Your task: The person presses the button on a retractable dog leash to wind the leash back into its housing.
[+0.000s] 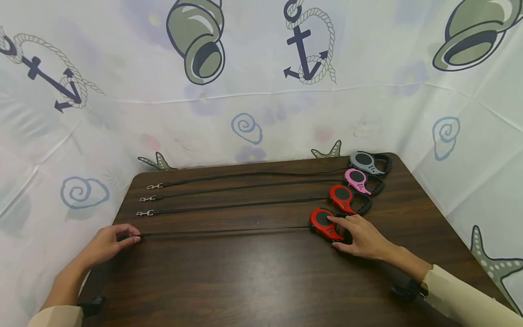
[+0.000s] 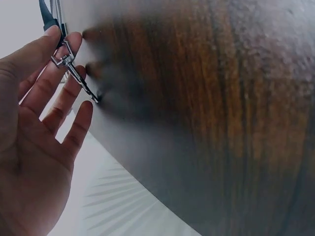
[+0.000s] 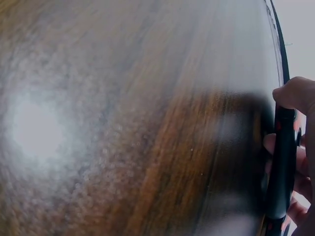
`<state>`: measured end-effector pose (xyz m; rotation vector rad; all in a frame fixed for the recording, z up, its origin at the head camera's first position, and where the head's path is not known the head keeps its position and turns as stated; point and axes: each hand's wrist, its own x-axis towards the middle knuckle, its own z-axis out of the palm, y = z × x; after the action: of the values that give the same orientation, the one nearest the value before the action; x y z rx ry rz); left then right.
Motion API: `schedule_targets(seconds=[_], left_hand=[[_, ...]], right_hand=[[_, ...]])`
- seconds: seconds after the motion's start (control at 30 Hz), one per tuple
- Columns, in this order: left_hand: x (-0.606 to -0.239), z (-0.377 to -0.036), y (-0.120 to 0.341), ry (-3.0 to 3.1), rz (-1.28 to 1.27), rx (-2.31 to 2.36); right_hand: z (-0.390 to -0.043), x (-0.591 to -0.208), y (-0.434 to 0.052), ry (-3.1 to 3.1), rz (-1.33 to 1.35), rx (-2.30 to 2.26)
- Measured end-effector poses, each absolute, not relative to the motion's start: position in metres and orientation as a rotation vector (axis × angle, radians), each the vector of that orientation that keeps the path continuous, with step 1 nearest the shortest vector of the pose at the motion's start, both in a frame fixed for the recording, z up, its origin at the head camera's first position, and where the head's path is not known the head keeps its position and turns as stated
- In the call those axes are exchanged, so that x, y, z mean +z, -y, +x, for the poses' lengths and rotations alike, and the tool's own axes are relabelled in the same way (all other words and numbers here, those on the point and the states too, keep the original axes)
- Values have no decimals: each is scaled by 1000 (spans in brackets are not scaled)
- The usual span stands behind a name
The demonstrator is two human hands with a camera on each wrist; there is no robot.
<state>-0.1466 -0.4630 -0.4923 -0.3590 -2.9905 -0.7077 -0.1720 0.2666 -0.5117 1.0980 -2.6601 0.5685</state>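
Observation:
A red retractable dog leash (image 1: 320, 218) lies nearest the front of the row, its black cord (image 1: 224, 231) drawn out straight to the left. At the cord's far end, my left hand (image 1: 109, 243) pinches the strap between thumb and forefinger. The metal snap hook (image 2: 74, 69) hangs across the other fingers in the left wrist view. My right hand (image 1: 363, 236) grips the red case by its black handle (image 3: 283, 167), fingertips on the case's top and thumb at the near side.
Behind it lie another red leash (image 1: 341, 195), a pink one (image 1: 355, 176) and a grey one (image 1: 362, 159), cords stretched left, snap hooks (image 1: 145, 213) near the left edge. The dark wooden table (image 1: 245, 281) meets a patterned cloth (image 1: 269, 122) at back and sides.

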Motion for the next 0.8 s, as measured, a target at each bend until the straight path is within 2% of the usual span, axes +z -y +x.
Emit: schedule_targets(seconds=[0.5, 0.8], left_hand=[[-490, -146, 463, 2954, -450, -862], [-488, -149, 465, 2919, -429, -789]], right_hand=[[-175, -507, -265, 2716, 1070, 883], [-178, -498, -265, 2671, 1002, 1042]])
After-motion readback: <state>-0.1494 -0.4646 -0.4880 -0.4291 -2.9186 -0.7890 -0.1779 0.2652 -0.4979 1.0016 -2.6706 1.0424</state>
